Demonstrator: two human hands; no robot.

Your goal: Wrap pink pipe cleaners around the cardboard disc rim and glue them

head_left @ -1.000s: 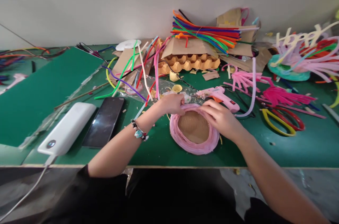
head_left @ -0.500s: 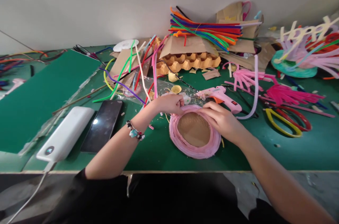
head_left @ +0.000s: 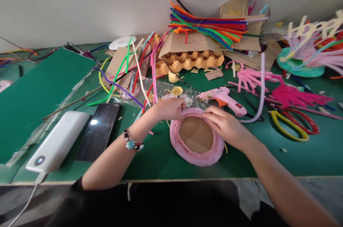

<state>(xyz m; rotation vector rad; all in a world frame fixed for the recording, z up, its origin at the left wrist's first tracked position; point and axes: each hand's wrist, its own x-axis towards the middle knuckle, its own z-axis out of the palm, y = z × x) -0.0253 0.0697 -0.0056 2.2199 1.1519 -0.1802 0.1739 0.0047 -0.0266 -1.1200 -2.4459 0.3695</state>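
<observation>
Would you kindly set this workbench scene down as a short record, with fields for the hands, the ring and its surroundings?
Left hand: at the pink ring, far edge
Right hand: fingers on the ring's far-right edge
Ring's centre: brown disc
Beyond the ring: pink glue gun, egg carton
Left side: white power bank, black phone
Right side: scissors, yellow and red handles

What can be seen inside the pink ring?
Inside the pink ring is a flat brown surface, apparently cardboard. How far it extends under the ring cannot be seen. The left hand and right hand cover parts of the ring's far rim.
</observation>
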